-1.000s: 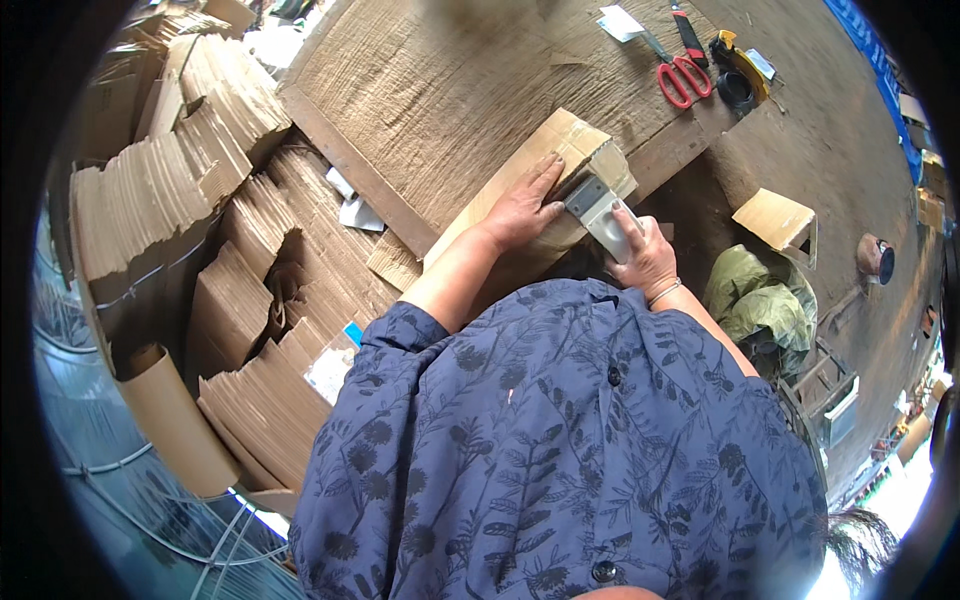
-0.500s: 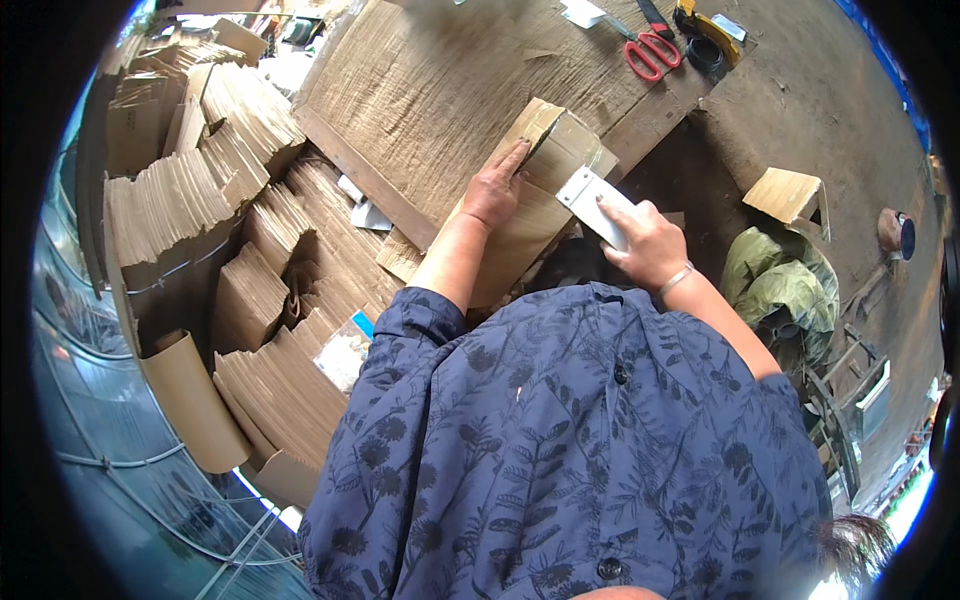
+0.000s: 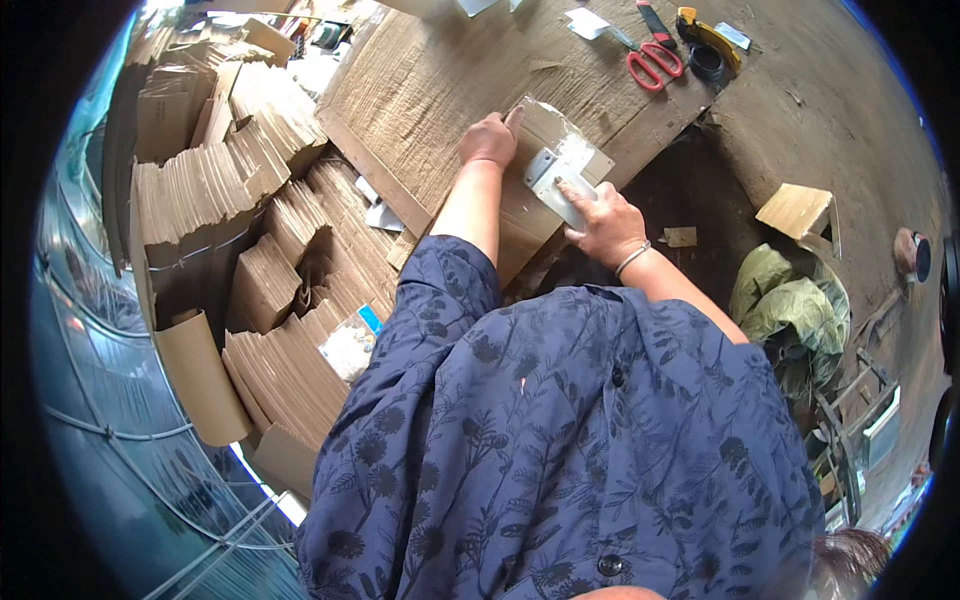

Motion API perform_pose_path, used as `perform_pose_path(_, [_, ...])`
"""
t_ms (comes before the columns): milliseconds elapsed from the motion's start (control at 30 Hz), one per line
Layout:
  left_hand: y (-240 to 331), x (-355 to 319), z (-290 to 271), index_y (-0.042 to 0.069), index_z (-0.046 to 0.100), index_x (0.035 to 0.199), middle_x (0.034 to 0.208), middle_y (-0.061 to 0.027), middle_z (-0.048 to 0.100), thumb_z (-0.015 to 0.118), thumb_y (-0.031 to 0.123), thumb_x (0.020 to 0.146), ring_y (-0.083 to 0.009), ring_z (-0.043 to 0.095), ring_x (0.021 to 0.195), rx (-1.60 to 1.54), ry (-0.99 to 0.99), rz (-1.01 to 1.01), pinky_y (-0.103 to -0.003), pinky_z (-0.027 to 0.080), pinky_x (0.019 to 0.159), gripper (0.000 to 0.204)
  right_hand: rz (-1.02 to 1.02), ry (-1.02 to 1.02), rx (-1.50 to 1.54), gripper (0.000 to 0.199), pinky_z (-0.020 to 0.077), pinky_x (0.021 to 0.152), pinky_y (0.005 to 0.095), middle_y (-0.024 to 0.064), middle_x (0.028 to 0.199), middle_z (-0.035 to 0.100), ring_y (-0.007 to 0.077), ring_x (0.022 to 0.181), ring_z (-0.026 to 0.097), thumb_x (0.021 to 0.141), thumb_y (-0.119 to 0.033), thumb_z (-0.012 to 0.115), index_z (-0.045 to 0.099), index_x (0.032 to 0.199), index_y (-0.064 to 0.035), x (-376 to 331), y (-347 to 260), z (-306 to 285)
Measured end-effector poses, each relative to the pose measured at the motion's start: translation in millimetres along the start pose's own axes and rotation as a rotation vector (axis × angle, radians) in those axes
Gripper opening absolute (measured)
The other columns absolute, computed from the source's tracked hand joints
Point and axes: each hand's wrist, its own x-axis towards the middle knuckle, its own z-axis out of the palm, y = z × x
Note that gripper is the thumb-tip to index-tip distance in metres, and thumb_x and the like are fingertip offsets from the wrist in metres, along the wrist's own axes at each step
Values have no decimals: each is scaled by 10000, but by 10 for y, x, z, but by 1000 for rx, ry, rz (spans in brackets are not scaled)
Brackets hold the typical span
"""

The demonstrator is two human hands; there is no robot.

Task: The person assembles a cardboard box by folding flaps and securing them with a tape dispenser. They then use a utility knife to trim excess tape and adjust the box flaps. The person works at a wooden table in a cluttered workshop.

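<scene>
Beneath my hands, at the near edge of the wooden table, lies a brown cardboard box point(image 3: 530, 222), with a shiny whitish patch across its far end. My left hand point(image 3: 489, 140) is at the box's far left edge, thumb along the edge and the other fingers closed beside it, partly hidden. In my right hand point(image 3: 612, 228) is a white hand tool point(image 3: 553, 188) with a broad flat head and dark fastener spots. My fingers wrap its handle, one lying along the top. The tool's head rests over the box, just short of the whitish patch; its exact kind is unclear.
Red-handled scissors point(image 3: 655, 66) and a yellow-and-black tool point(image 3: 706, 45) lie at the table's point(image 3: 420, 95) far right. Stacked cardboard sheets point(image 3: 195, 195) crowd the left. On the floor at right are a small carton point(image 3: 795, 210) and a green sack point(image 3: 780, 290).
My right hand has drawn the white tool left and slightly toward me across the box. A whitish patch now shows beyond it. My left hand's fingers have curled in at the edge.
</scene>
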Motion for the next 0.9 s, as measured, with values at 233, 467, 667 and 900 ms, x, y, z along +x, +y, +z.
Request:
perform_pose_path(233, [-468, 650, -180, 123, 647, 1204, 1220, -173, 633, 261, 707, 930, -378, 578, 1156, -27, 25, 77, -465, 459, 967, 751, -81, 94, 48, 710, 547, 623, 392, 101, 879, 547, 278, 759, 617, 662, -364, 784, 554, 1332, -321, -376, 227, -64])
perform_pose_path(467, [-797, 1327, -251, 160, 622, 1268, 1295, -166, 594, 249, 713, 930, -365, 543, 1216, -48, -49, 29, -457, 418, 1022, 748, -55, 54, 78, 745, 549, 665, 402, 94, 905, 552, 285, 827, 614, 648, -321, 802, 544, 1345, -363, -187, 328, 265])
perform_pose_path(667, [-1018, 1744, -77, 134, 520, 1365, 1431, -166, 476, 274, 679, 946, -354, 448, 1322, -128, -70, -141, -474, 354, 1074, 730, -157, 47, 94, 761, 545, 727, 393, 109, 952, 491, 301, 863, 591, 652, -295, 804, 522, 1356, -346, 641, 127, 549])
perform_pose_path(900, [-818, 1194, -138, -62, 237, 1477, 1555, -244, 222, 278, 652, 959, -347, 173, 1464, -235, -177, 59, -396, 144, 1197, 883, -129, -18, 103, 734, 540, 777, 427, 133, 995, 493, 316, 921, 584, 719, -299, 774, 476, 1386, -371, 1156, -100, 611])
